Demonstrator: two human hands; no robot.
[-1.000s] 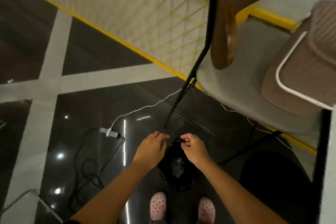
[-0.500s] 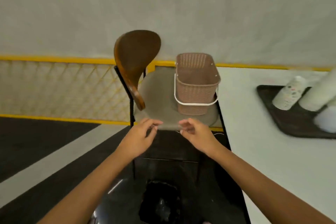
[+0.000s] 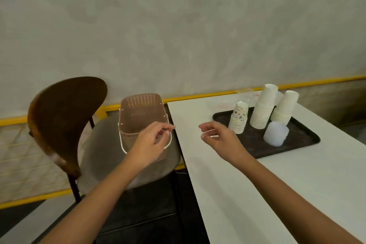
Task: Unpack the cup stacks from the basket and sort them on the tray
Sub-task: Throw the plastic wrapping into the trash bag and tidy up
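A brown perforated basket (image 3: 138,114) with a white handle stands on the chair seat (image 3: 99,156); no cups show inside it. On the black tray (image 3: 301,145) stand a patterned cup stack (image 3: 238,118) and two white cup stacks (image 3: 264,107) (image 3: 285,108), with a pale translucent stack (image 3: 276,133) in front of them. My left hand (image 3: 152,142) hovers in front of the basket, fingers loosely curled, holding nothing. Over the table, left of the tray, is my right hand (image 3: 217,137), also loosely curled and holding nothing.
The white table (image 3: 257,194) runs from the front right toward the wall, its left edge beside the chair. The chair's dark wooden backrest (image 3: 63,117) rises at the left. A yellow rail (image 3: 198,96) lines the wall behind. Dark floor lies below.
The view has swung up from the floor and a black bag to the chair, basket and table. Both hands have risen and spread apart, the right one now over the table.
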